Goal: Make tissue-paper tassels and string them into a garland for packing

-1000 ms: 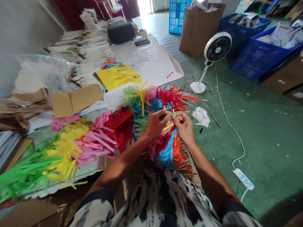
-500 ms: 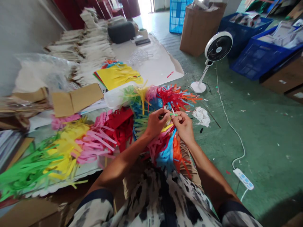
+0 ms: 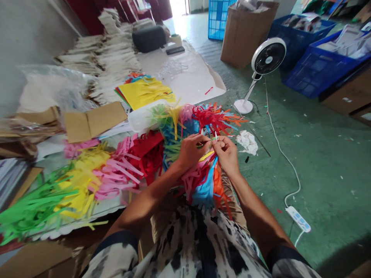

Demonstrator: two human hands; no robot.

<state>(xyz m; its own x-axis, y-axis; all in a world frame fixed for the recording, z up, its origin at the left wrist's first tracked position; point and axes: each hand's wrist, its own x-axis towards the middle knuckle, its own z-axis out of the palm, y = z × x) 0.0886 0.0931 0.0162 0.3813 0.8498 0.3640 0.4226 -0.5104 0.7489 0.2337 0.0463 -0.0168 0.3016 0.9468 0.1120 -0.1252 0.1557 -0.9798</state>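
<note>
Above my lap, my left hand (image 3: 191,150) and my right hand (image 3: 227,152) meet fingertip to fingertip. Both pinch a thin green strip (image 3: 212,139), mostly hidden by the fingers. A short white piece (image 3: 216,136) sticks up by my right fingertips; I cannot make out its kind. Just below the hands, fringed paper tassels hang over my lap: a pink one (image 3: 189,179), a blue one (image 3: 205,189) and an orange one (image 3: 218,187). A yellow strip (image 3: 206,156) runs beneath my fingers. Beyond them lies a red tassel (image 3: 207,116) among other coloured fringes.
Left on the table are green fringes (image 3: 37,199), yellow fringes (image 3: 84,170) and red fringed paper (image 3: 147,150). Yellow sheets (image 3: 145,92) lie behind a clear plastic tray (image 3: 137,120). A white fan (image 3: 268,57) and a power strip (image 3: 298,219) stand on the floor at right.
My fingers have shifted slightly on the green strip, less of which shows now. The white piece stands more upright and a little further right. The tassels hang almost as before.
</note>
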